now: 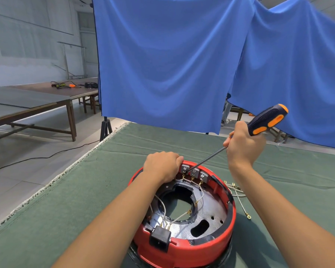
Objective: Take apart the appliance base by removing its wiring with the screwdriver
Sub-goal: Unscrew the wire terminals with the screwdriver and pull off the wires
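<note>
A round red appliance base lies upside down on the green cloth, its silver inner plate and white wiring exposed. My left hand grips the base's far rim. My right hand holds a screwdriver with a black and orange handle. Its thin shaft slants down to the left, and the tip sits at the grey terminal blocks on the far inner wall. A black power socket sits on the near rim.
Loose white wires with ring terminals lie on the green cloth right of the base. A blue curtain hangs behind the table. Long wooden tables stand at the left. A black cable runs across the floor.
</note>
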### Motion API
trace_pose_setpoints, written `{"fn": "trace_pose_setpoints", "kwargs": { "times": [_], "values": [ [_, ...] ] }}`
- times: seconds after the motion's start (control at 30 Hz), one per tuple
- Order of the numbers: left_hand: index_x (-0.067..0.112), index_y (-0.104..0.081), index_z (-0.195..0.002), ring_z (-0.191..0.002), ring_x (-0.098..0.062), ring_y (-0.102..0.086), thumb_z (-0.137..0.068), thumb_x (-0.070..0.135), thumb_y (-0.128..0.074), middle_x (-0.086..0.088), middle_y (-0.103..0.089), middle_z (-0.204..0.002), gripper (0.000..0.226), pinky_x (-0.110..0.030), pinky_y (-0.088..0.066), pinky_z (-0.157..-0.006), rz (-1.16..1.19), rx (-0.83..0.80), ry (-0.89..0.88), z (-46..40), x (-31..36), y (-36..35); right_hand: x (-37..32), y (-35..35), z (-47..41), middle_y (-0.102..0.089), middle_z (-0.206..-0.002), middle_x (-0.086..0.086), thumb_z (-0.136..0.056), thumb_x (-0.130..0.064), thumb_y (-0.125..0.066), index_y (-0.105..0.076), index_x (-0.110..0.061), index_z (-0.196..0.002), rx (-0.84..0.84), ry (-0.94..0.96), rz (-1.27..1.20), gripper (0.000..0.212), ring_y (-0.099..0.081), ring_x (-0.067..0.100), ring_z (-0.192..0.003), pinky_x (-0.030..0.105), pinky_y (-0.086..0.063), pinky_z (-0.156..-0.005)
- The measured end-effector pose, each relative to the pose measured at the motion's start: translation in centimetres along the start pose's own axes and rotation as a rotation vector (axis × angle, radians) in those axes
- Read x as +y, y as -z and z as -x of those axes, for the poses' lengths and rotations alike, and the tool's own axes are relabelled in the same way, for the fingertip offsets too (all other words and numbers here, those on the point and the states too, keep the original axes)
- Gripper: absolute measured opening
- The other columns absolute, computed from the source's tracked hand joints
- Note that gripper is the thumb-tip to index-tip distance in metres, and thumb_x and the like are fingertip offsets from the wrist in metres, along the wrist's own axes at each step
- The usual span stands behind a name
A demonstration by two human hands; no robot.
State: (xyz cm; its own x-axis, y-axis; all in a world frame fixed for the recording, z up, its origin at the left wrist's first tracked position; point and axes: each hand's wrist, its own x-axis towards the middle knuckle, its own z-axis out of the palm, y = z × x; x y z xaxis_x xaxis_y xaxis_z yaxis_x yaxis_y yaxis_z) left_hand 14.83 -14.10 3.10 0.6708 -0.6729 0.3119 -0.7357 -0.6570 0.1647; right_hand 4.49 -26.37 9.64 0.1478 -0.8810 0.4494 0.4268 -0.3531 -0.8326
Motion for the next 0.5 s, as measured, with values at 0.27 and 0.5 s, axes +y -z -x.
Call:
{"fn": "trace_pose_setpoints", "kwargs": {
  "times": [0.27,0.5],
  "values": [
    [0.025,-0.055,-0.085,-0.098,-0.033,-0.059,-0.1,0.043,-0.025,-0.009,-0.066,-0.105,0.038,-0.034,-0.033,-0.07,0.0,-0.005,0.003,-0.1,0.0,0.0,0.5,-1.5,-1.9,-0.042,-0.047,0.002,-0.08,-0.015,-0.052,-0.039,-0.013,-0.058,-0.018,-0.1,0.104,0.026,-0.041,0.009,-0.028,0.013,-0.029,-0.031],
    [0.021,-0.061,-0.097,-0.1,-0.034,-0.058,-0.1,0.043,-0.025,-0.01,-0.066,-0.107,0.043,-0.035,-0.032,-0.071,0.004,0.001,0.002,0.0,0.0,0.0,0.2,-0.6,-0.9,-0.042,-0.035,-0.004,-0.073,-0.018,-0.052,-0.041,-0.01,-0.056,-0.012,-0.072,0.026,0.021,-0.041,0.011,-0.031,0.015,-0.031,-0.034]
  ]
}}
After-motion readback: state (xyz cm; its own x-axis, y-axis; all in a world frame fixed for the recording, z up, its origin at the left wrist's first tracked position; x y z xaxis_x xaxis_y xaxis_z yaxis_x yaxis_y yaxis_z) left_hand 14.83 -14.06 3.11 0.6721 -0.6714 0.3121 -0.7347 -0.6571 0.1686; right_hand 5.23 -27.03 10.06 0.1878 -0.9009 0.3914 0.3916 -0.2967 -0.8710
